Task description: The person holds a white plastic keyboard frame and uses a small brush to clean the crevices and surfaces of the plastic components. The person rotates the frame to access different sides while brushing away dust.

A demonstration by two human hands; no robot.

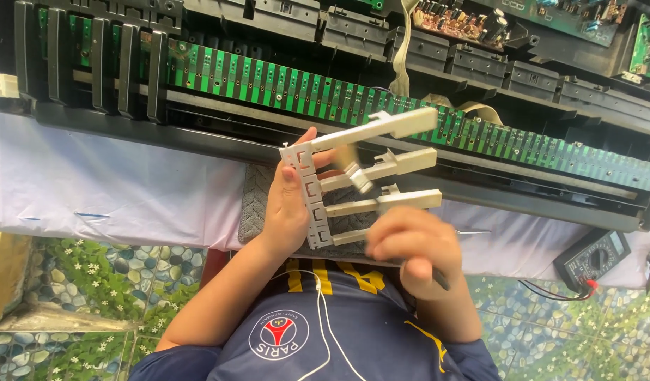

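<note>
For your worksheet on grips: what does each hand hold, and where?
Left hand grips the cream plastic comb-shaped strip of keyboard keys by its joined spine. Right hand holds a blurred dark tool.

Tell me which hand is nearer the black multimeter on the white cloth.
Right. The right hand, blurred and gripping a dark tool, is toward the multimeter. The left hand holds the white key strip, farther away.

White-covered table (92, 190) above a floor (92, 296) patterned with pebbles, green leaves and small flowers.
</note>
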